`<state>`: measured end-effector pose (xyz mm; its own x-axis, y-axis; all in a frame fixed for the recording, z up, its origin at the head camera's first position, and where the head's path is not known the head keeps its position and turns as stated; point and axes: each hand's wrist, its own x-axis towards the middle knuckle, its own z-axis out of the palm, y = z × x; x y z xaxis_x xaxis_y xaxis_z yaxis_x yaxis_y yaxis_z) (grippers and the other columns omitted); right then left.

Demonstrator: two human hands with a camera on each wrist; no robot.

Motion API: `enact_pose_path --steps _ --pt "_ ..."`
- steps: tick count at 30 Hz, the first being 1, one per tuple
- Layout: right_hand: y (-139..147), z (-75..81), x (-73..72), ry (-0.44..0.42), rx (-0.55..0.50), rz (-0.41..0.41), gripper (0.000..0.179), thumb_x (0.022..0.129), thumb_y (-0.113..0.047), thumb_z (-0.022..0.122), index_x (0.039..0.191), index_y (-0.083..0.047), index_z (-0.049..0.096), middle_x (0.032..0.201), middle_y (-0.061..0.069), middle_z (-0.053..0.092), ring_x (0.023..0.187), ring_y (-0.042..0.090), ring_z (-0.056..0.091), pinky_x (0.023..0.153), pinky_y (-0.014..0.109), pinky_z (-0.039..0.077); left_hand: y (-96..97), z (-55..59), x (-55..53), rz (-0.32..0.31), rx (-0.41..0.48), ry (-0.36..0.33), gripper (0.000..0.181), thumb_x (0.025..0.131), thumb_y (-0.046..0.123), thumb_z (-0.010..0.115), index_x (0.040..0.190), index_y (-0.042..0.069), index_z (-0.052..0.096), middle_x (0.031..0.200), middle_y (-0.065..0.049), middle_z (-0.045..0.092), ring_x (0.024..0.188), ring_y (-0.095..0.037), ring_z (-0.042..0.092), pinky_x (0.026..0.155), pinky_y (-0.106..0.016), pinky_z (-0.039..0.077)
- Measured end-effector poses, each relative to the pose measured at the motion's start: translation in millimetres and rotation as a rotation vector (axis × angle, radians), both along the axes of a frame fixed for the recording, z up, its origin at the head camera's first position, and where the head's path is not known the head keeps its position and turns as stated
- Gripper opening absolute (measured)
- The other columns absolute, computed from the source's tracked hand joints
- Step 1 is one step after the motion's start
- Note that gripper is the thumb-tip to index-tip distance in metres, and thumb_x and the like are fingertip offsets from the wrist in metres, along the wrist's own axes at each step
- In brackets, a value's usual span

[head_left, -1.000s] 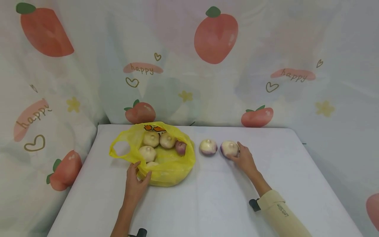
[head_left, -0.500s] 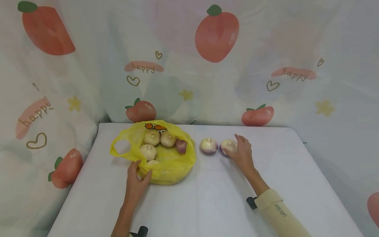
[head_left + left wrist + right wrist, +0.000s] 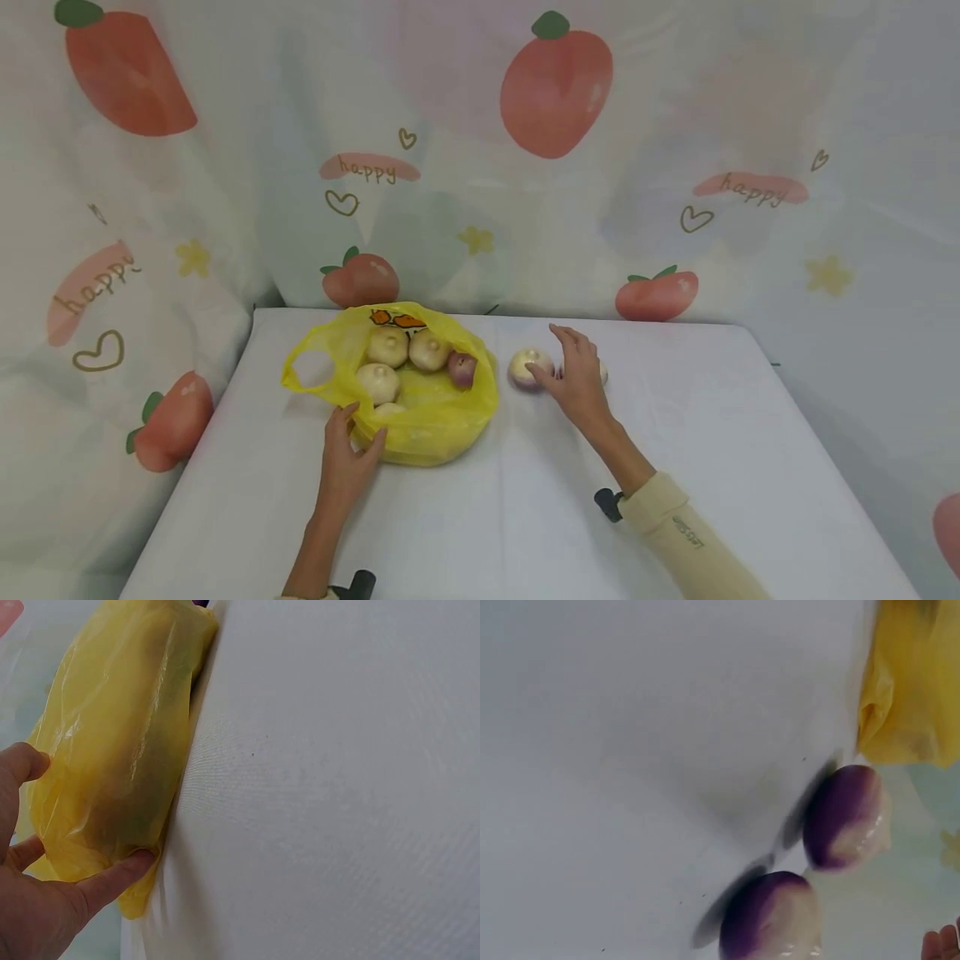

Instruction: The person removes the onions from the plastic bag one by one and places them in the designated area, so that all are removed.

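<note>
Right of the yellow bag (image 3: 435,437), two turnips (image 3: 841,819) are lying by the right hand (image 3: 581,387), hovering empty, fingers spread; the left hand (image 3: 348,460), loosely spread, is touching the bag, where gentle steadying should help.

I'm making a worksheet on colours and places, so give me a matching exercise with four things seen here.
Things:
1. bag
2. small vegetable
3. two loose vegetables
4. right sleeve

Descriptions:
A. on the white table, beside the bag
B. beige, with lettering
C. inside the bag, purplish
D. yellow, with a loop handle

Pairs: 1-D, 2-C, 3-A, 4-B
</note>
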<state>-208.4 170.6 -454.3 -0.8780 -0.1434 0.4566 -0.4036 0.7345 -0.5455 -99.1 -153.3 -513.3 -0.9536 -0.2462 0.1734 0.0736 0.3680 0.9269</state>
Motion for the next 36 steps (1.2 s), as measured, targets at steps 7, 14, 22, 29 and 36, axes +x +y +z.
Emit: enact_pose_path --steps 7,14,22,29,36 --pt "-33 6.5 1.3 -0.021 -0.034 0.127 0.064 0.080 -0.023 0.076 0.134 -0.005 0.047 0.129 0.016 0.046 0.119 0.031 0.040 0.102 0.044 0.036 0.6 -0.2 -0.2 0.004 -0.009 -0.017 0.053 0.087 0.002 0.064 0.131 -0.009 0.037 0.144 -0.029 0.019 0.133 -0.039 0.024 0.100 -0.051 0.037" --pt "-57 8.4 2.6 0.037 -0.024 0.204 0.061 0.080 -0.020 0.076 0.133 -0.005 0.048 0.126 0.016 0.048 0.113 0.031 0.044 0.095 0.044 0.041 0.0 1.0 1.8 0.002 0.011 -0.049 0.055 0.087 0.005 0.064 0.133 -0.006 0.036 0.146 -0.027 0.016 0.134 -0.038 0.023 0.094 -0.049 0.043" --pt "-91 9.8 8.7 -0.067 -0.057 0.289 0.054 0.085 -0.022 0.071 0.131 -0.003 0.050 0.125 0.013 0.049 0.117 0.027 0.045 0.099 0.041 0.041 0.7 -0.1 1.1 0.004 0.031 -0.070 0.057 0.087 0.006 0.065 0.134 -0.004 0.035 0.147 -0.026 0.016 0.133 -0.040 0.025 0.089 -0.051 0.047" --pt "-113 3.2 10.2 -0.221 -0.037 0.308 0.050 0.084 -0.027 0.072 0.124 -0.003 0.053 0.108 0.011 0.053 0.100 0.024 0.050 0.088 0.035 0.046 2.2 0.6 1.4 0.005 0.014 -0.061 0.056 0.088 0.006 0.065 0.134 -0.006 0.035 0.145 -0.026 0.019 0.132 -0.038 0.026 0.093 -0.050 0.044" --pt "-125 -6.4 11.3 -0.279 -0.098 0.364 0.055 0.084 -0.024 0.072 0.128 0.000 0.050 0.112 0.012 0.053 0.099 0.027 0.052 0.086 0.033 0.047 1.0 -0.8 2.5 0.009 -0.005 -0.039 0.056 0.086 0.006 0.066 0.133 -0.006 0.036 0.144 -0.025 0.022 0.131 -0.037 0.028 0.092 -0.049 0.045"
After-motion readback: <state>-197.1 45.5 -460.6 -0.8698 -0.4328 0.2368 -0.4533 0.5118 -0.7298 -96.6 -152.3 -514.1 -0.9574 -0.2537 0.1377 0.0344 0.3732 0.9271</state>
